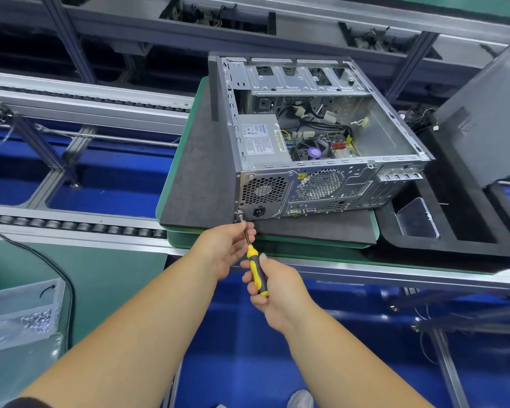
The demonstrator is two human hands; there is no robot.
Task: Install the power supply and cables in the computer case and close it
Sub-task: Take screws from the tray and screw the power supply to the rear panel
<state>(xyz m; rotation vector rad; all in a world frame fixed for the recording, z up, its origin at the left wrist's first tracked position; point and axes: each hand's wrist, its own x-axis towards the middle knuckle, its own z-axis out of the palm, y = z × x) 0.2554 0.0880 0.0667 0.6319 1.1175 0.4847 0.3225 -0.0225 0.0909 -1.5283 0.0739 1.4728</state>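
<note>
PC case (pixel 321 136) on dark mat (pixel 200 172), conveyor line.

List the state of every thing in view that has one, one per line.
Grey metal computer case: open, side panel off.
Silver boxed power supply: seated in the case's corner.
Yellow-and-black screwdriver: tip on a rear corner screw.
Left hand: pinches the shaft.
Right hand: grips the handle.
Clear plastic tray: looks empty.

Computer case (pixel 321 136): grey metal, side open upward, lying flat on dark mat, centre-right of frame. Power supply (pixel 261 139): silver box, labelled, seated in case's left rear corner. Cables (pixel 315 119): black, yellow, loose inside, above fan.
</note>
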